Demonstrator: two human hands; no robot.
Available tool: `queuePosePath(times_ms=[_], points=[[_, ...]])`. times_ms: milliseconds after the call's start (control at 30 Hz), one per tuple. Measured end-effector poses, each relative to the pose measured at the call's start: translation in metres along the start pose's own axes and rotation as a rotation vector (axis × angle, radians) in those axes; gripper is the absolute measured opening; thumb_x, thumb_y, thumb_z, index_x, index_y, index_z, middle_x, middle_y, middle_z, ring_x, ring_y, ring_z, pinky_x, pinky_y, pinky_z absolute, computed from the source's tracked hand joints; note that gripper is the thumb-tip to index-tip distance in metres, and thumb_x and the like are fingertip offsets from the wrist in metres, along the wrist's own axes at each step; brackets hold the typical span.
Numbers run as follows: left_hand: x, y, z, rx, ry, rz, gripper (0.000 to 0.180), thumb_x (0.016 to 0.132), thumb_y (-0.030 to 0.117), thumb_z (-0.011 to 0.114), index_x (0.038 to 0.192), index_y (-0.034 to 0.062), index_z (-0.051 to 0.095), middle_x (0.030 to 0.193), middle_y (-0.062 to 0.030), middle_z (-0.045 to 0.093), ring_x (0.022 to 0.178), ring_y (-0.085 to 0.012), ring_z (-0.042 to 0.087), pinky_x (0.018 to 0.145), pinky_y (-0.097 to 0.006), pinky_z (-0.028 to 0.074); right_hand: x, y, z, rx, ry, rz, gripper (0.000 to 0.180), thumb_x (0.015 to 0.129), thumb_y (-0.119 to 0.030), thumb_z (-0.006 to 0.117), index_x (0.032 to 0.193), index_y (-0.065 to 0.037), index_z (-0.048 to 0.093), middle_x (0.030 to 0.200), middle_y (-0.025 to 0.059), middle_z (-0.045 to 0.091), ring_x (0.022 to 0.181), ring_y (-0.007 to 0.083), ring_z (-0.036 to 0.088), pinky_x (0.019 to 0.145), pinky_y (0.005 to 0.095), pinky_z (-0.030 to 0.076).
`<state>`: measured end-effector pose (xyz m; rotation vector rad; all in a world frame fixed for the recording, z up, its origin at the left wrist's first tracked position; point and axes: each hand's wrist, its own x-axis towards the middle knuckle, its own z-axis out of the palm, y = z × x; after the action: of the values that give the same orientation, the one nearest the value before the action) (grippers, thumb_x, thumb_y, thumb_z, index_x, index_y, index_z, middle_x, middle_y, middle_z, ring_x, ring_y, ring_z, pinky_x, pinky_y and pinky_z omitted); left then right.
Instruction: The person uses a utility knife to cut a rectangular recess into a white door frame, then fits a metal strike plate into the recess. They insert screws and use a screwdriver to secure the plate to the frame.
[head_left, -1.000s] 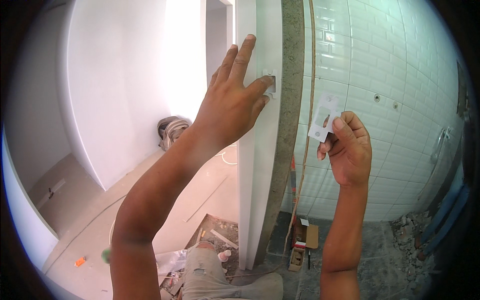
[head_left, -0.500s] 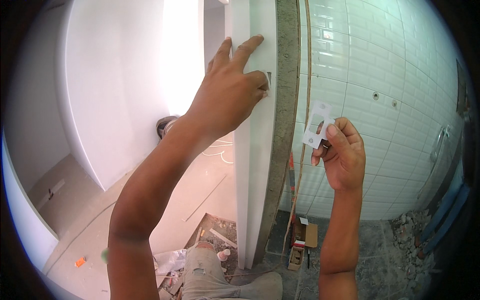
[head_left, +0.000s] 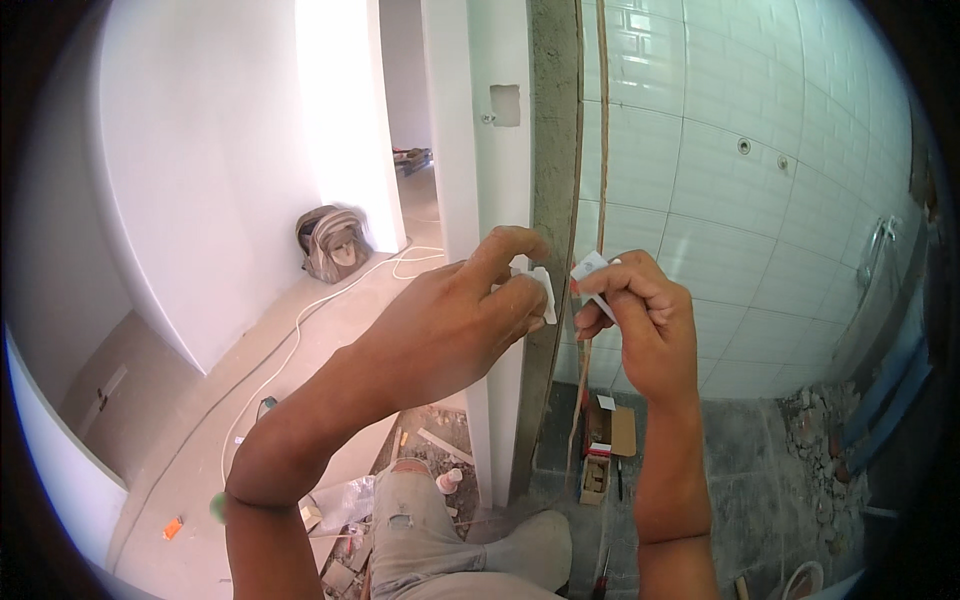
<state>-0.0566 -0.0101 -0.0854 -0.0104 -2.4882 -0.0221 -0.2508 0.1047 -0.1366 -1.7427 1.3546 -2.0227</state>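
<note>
My left hand [head_left: 455, 310] is closed on a small white piece [head_left: 543, 292], thin-walled and angular, pinched between thumb and fingers in front of the white door frame [head_left: 488, 400]. Just to its right, my right hand [head_left: 655, 320] grips a white strike plate [head_left: 590, 268], now tilted and partly covered by the fingers. A small gap separates the two pieces. Above both hands, a rectangular cutout [head_left: 506, 105] shows in the door frame, with a small round fitting [head_left: 488, 119] beside it.
Rough cement [head_left: 553, 200] edges the frame, and a cord [head_left: 602, 150] hangs beside the tiled wall [head_left: 740, 260]. An open cardboard box [head_left: 622, 432] and rubble [head_left: 820, 470] lie on the dark floor. A backpack [head_left: 335, 245] and a pale cable [head_left: 300, 325] are on the left.
My left hand has left the cutout and come down with the white piece, exposing the hole. My right hand has moved slightly left and turned the strike plate. The view has tilted downward.
</note>
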Motion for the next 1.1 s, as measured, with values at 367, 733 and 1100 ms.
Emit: queuePosePath(times_ms=[367,733,1100], points=[[-0.006,-0.008,0.026,-0.024,0.146,0.287,0.015,0.087,0.008,0.069,0.096,-0.0025,0.062,0.125,-0.0190,0.055,0.117,-0.0366,0.059,0.097,-0.046,0.053,-0.012,0.016,0.002,0.176,-0.255,0.045,0.024,0.098,-0.020,0.070,0.103,0.003,0.071,0.085,0.0023,0.062,0.074,0.0080,0.057,0.062,0.0245,0.044],[-0.018,-0.022,0.061,-0.046,0.353,0.322,0.029,0.077,-0.004,0.078,0.094,0.0031,0.056,0.114,-0.0190,0.057,0.116,-0.0331,0.061,0.113,-0.056,0.043,-0.028,0.014,0.028,-0.094,0.061,0.067,0.025,0.101,-0.018,0.065,0.089,0.004,0.069,0.077,0.0060,0.059,0.069,0.0125,0.054,0.060,0.0296,0.043],[-0.038,-0.024,0.085,-0.383,0.395,0.008,0.020,0.087,0.000,0.074,0.100,0.0024,0.058,0.096,-0.0144,0.068,0.094,-0.0324,0.069,0.095,-0.043,0.053,-0.030,0.021,0.033,-0.217,0.163,-0.003,0.018,0.094,-0.016,0.071,0.093,0.003,0.071,0.080,0.0099,0.061,0.073,0.0187,0.059,0.066,0.0314,0.047]])
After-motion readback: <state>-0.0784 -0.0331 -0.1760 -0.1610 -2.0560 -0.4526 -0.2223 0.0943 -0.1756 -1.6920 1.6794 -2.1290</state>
